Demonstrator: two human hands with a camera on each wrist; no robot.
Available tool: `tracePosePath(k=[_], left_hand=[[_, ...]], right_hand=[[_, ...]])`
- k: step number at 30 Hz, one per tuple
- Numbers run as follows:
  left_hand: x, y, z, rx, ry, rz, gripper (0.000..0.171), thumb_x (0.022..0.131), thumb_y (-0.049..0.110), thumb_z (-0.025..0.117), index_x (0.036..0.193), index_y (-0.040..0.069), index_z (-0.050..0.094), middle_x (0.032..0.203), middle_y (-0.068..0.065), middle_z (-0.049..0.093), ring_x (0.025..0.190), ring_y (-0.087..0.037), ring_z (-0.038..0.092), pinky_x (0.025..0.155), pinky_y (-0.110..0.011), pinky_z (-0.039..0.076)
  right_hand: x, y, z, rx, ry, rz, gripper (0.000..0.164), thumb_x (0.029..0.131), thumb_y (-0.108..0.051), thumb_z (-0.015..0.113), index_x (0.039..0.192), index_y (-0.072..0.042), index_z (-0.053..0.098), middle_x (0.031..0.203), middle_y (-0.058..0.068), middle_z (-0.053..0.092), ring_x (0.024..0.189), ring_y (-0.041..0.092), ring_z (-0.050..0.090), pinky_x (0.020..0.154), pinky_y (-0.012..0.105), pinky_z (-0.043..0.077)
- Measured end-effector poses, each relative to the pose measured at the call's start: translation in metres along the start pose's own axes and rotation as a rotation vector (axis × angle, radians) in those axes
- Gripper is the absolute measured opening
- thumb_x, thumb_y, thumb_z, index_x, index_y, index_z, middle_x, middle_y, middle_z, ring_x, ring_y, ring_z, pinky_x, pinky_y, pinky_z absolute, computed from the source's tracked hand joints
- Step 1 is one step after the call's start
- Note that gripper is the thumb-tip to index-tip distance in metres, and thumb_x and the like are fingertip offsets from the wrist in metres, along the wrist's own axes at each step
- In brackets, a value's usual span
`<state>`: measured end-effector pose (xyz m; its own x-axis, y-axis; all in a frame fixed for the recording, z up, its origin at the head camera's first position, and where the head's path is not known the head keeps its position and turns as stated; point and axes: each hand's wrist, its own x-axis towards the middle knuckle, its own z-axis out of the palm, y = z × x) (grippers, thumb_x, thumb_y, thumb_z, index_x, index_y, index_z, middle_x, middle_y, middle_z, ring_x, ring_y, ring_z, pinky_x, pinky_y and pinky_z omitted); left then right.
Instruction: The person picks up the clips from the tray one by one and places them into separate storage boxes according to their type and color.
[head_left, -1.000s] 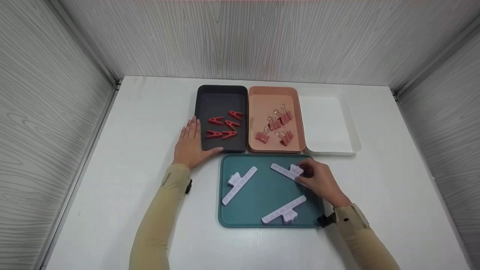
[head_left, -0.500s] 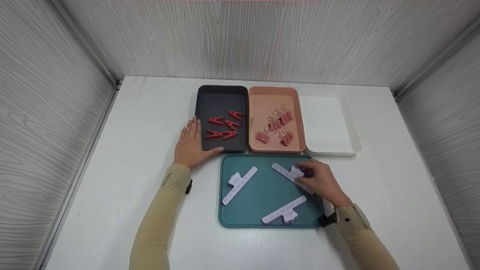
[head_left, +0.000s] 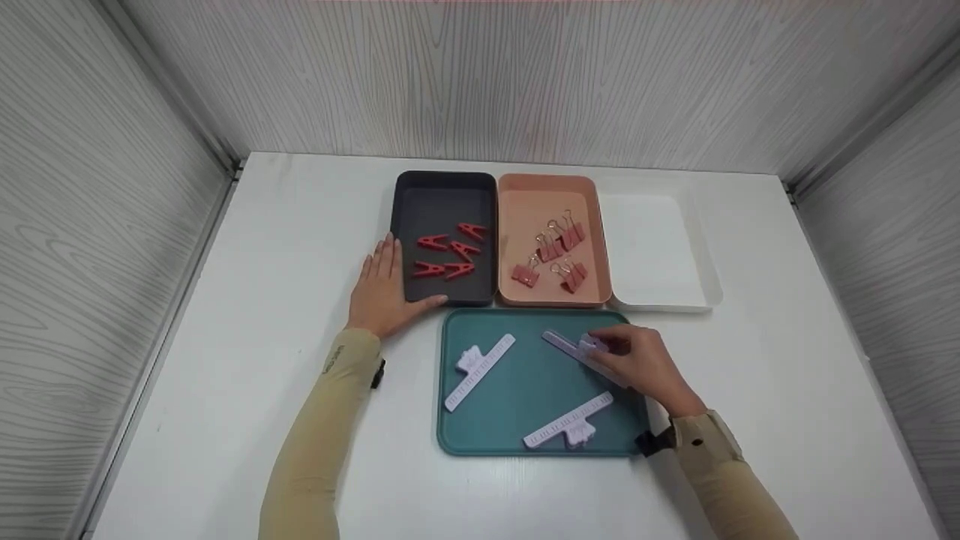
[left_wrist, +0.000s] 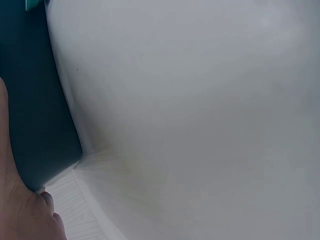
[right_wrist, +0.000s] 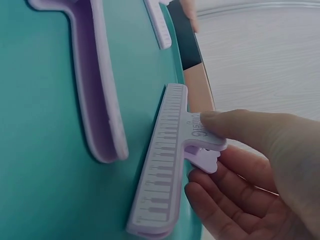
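Note:
My right hand (head_left: 641,364) pinches the handle of a lilac sheet-music clip (right_wrist: 160,160) with piano-key print. In the right wrist view the thumb presses the upper handle tab and the fingers curl beneath the lower one. The clip is tilted, its long bar close over the teal tray (head_left: 510,405). Two similar clips lie on that tray, one at left (head_left: 480,373) and one at front (head_left: 568,420). Spread against the left side of the dark tray (head_left: 444,202) is my left hand (head_left: 376,300), fingers straight, thumb along the tray's front edge.
Several red clothespins (head_left: 429,268) lie in the dark tray. Beside it, a peach tray (head_left: 544,191) contains several pink binder clips (head_left: 550,247). A white tray (head_left: 652,240) stands at right in the row. Grey wood-grain panels (head_left: 525,82) enclose the white table (head_left: 247,300).
The clip under my right hand has tipped from lying flat to tilted, and the fingers have closed further on its handle. My left hand stays in place.

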<state>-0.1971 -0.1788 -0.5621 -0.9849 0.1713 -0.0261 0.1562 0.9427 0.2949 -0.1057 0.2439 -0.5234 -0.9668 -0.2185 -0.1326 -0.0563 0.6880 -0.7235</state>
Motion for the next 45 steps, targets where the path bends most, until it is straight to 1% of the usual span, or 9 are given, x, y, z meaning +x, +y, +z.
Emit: tracePosePath(k=[5, 11, 20, 29, 33, 37, 45], left_hand=[[-0.001, 0.000, 0.002, -0.006, 0.007, -0.002, 0.132, 0.078, 0.093, 0.044, 0.161, -0.001, 0.003, 0.169, -0.017, 0.000, 0.155, -0.028, -0.003, 0.123, -0.037, -0.005], [-0.002, 0.002, -0.002, -0.007, -0.010, -0.004, 0.131, 0.079, 0.091, 0.046, 0.161, -0.001, 0.001, 0.169, -0.017, -0.002, 0.155, -0.027, -0.004, 0.123, -0.037, -0.006], [0.002, 0.001, -0.004, -0.011, -0.006, 0.002, 0.134, 0.077, 0.093, 0.045, 0.161, -0.001, 0.001, 0.169, -0.017, -0.002, 0.155, -0.027, -0.004, 0.123, -0.037, -0.006], [0.000, 0.000, 0.000, -0.003, 0.008, -0.001, 0.135, 0.076, 0.095, 0.043, 0.161, -0.002, 0.003, 0.169, -0.017, -0.001, 0.155, -0.027, -0.003, 0.123, -0.038, -0.005], [0.000, 0.001, 0.000, -0.024, 0.004, 0.002, 0.135, 0.077, 0.094, 0.044, 0.161, -0.002, 0.002, 0.169, -0.018, -0.001, 0.155, -0.028, -0.003, 0.123, -0.038, -0.006], [0.000, 0.001, 0.000, -0.028, 0.002, 0.003, 0.135, 0.077, 0.094, 0.044, 0.161, -0.002, 0.001, 0.169, -0.018, -0.001, 0.155, -0.028, -0.003, 0.123, -0.037, -0.006], [0.000, -0.001, -0.001, -0.020, -0.008, -0.002, 0.134, 0.077, 0.094, 0.042, 0.161, -0.001, 0.001, 0.169, -0.017, -0.002, 0.155, -0.027, -0.005, 0.122, -0.037, -0.007]], right_hand=[[0.000, 0.000, 0.000, 0.007, -0.014, -0.001, 0.031, 0.093, -0.020, 0.078, 0.121, -0.009, 0.075, 0.110, 0.006, 0.072, 0.090, 0.021, 0.065, 0.086, 0.038, 0.059], [0.000, -0.001, 0.000, 0.000, -0.020, 0.004, 0.030, 0.093, -0.019, 0.078, 0.121, -0.009, 0.075, 0.110, 0.005, 0.072, 0.091, 0.021, 0.065, 0.086, 0.038, 0.059], [0.002, -0.001, 0.000, -0.018, -0.049, -0.019, 0.032, 0.093, -0.024, 0.078, 0.120, -0.008, 0.076, 0.107, 0.004, 0.073, 0.089, 0.020, 0.067, 0.085, 0.038, 0.060], [0.002, -0.003, 0.000, -0.002, -0.062, -0.018, 0.028, 0.092, -0.019, 0.078, 0.118, -0.007, 0.075, 0.104, 0.004, 0.071, 0.087, 0.021, 0.064, 0.083, 0.037, 0.060], [0.001, -0.004, 0.000, -0.003, -0.050, -0.011, 0.028, 0.091, -0.020, 0.080, 0.116, -0.008, 0.076, 0.103, 0.004, 0.071, 0.087, 0.021, 0.065, 0.083, 0.036, 0.060], [0.001, -0.006, 0.001, -0.005, -0.038, -0.017, 0.027, 0.091, -0.020, 0.080, 0.115, -0.009, 0.076, 0.104, 0.004, 0.072, 0.089, 0.020, 0.067, 0.085, 0.037, 0.060], [0.000, -0.012, 0.000, 0.010, -0.018, -0.072, 0.026, 0.090, -0.012, 0.080, 0.115, -0.007, 0.075, 0.106, 0.004, 0.072, 0.091, 0.019, 0.068, 0.087, 0.040, 0.059]])
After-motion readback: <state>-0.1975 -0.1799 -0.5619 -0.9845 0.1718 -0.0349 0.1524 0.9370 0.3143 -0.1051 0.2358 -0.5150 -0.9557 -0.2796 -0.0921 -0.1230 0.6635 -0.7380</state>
